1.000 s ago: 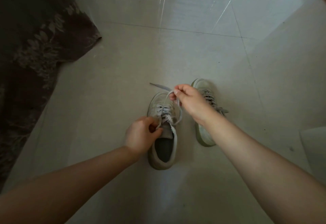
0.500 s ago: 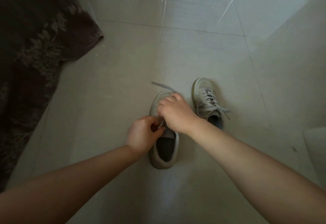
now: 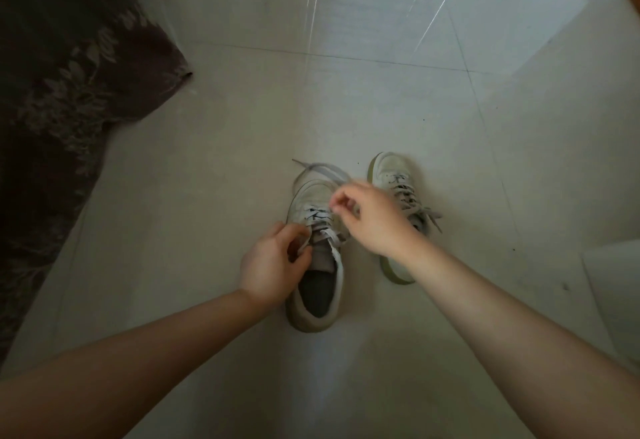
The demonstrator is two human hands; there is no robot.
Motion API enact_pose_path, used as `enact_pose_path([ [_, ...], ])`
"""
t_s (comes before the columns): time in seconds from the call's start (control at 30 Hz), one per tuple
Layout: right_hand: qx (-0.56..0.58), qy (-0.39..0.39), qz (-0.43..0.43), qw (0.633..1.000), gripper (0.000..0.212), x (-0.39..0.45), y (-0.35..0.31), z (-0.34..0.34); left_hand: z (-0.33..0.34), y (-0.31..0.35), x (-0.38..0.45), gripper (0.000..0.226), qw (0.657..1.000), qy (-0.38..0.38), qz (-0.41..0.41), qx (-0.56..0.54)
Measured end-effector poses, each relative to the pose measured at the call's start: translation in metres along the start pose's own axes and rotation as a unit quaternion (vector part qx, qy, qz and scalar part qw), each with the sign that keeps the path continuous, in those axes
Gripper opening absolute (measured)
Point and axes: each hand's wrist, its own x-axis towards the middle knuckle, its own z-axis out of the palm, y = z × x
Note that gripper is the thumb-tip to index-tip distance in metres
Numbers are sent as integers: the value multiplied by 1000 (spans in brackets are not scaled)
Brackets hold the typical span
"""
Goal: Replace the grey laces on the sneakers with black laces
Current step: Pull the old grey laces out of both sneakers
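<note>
Head view. Two pale sneakers are seen side by side on the tiled floor point(image 3: 221, 196), toes pointing away from the person. The left sneaker point(image 3: 313, 286) is partly unlaced: its grey lace point(image 3: 323, 170) is loosened across the upper eyelets, and a long free loop is trailed over the toe onto the floor beyond it. The tongue is exposed and the dark insole is visible at the heel opening.

The left hand point(image 3: 273, 265) is placed at the left side of this sneaker near the eyelets; its fingers point(image 3: 294, 231) are curled and a strand of the grey lace is pinched between thumb and forefinger. The right hand point(image 3: 370, 220) is raised above the laced area of the same sneaker; the thumb and forefinger are drawn together, pinching the grey lace, though the contact is blurred.

The right sneaker point(image 3: 398, 182) is laced in full, its grey lace tied and its ends lying off to the right. Its heel is hidden by the right forearm.

A dark patterned fabric point(image 3: 62, 99) is noted along the floor's left edge.
</note>
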Motion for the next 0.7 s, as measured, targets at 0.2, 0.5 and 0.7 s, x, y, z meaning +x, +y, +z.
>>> enact_pose_path([
  [0.2, 56, -99, 69, 991, 13, -16, 17, 13, -1, 4, 4, 39, 999, -21, 16, 43],
  [0.5, 1, -100, 57, 993, 9, -17, 19, 18, 2, 8, 9, 40, 996, -48, 49, 64],
  [0.7, 93, -123, 111, 982, 5, -18, 10, 11, 8, 11, 17, 42, 991, -34, 60, 117],
])
